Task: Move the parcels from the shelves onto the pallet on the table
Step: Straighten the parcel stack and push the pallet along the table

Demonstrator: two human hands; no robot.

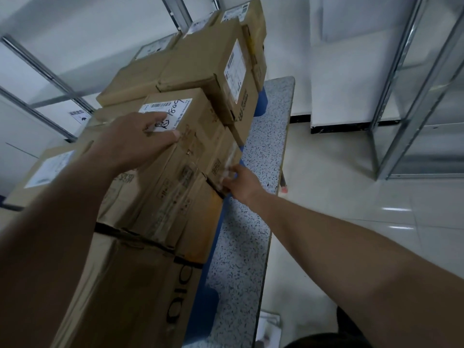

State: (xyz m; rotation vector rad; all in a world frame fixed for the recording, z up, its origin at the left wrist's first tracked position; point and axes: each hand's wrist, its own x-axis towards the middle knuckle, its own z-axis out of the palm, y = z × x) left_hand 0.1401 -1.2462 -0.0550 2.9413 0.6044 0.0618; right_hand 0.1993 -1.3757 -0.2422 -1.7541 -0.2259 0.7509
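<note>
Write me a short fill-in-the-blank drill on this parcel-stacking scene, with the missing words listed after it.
1. The left hand rests on the top of a cardboard parcel, its fingers over a white ____.
2. The right hand touches the parcel's ____ side.
3. The pallet showing under the stacked parcels is coloured ____.
4. The pallet lies on a speckled ____.

Missing words: label; right; blue; table

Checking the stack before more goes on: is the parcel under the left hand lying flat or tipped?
Flat. The parcel lies level on the boxes beneath; the left hand rests on its labelled top.
</note>
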